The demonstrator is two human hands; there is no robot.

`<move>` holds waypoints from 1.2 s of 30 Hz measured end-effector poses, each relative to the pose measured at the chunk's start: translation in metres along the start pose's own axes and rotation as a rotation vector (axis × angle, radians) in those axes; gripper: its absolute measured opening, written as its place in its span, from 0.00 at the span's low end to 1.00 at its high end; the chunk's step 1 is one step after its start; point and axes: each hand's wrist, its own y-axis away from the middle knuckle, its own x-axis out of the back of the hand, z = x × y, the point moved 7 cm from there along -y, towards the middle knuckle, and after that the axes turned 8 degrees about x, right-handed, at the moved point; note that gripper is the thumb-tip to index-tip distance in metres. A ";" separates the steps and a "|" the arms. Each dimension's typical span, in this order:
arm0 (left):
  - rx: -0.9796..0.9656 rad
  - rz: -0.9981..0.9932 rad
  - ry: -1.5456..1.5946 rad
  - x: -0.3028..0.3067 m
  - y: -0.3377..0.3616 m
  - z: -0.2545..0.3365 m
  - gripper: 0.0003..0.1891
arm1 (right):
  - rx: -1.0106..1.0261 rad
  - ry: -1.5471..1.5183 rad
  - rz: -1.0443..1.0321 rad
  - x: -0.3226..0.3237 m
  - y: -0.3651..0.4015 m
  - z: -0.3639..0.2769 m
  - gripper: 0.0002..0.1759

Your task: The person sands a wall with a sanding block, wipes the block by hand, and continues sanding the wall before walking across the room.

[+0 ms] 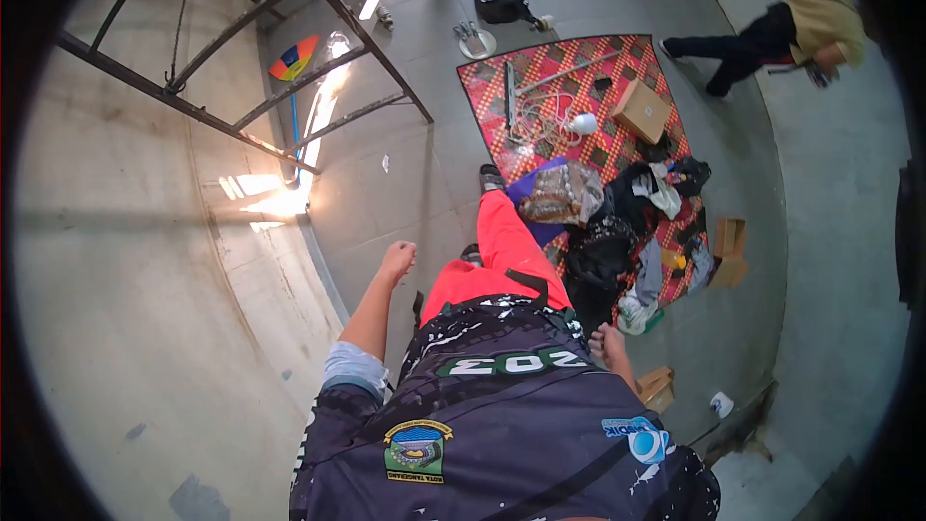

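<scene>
My left hand hangs out to the left of my body, above the grey tiled floor, its fingers curled in a loose fist with nothing visible in it. My right hand is low at my right side, partly behind my shirt. Its fingers are curled too, and I see nothing held. Nearest to it are a black bag and a crumpled white and green plastic bag at the mat's near edge. My legs in red trousers are mid-stride beside the patterned mat.
Metal scaffolding stands at the left, near a multicoloured fan-shaped thing. On the mat lie tangled cable, a cardboard box and a filled plastic bag. Another person walks at the upper right. An open carton sits right.
</scene>
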 end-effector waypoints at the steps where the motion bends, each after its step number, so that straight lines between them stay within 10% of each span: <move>1: -0.035 -0.011 0.013 -0.005 0.002 0.011 0.22 | -0.079 0.012 -0.031 -0.006 -0.010 -0.001 0.22; 18: 0.005 0.079 0.278 0.067 -0.037 0.211 0.20 | 0.333 0.035 -0.186 -0.125 -0.187 -0.407 0.11; 28: 0.043 -0.073 0.286 0.080 -0.212 0.316 0.24 | 0.812 0.106 -0.221 -0.328 -0.182 -0.683 0.17; 36: -0.017 -0.018 0.143 0.172 -0.192 0.522 0.26 | 0.273 0.204 -0.352 -0.316 -0.173 -0.685 0.20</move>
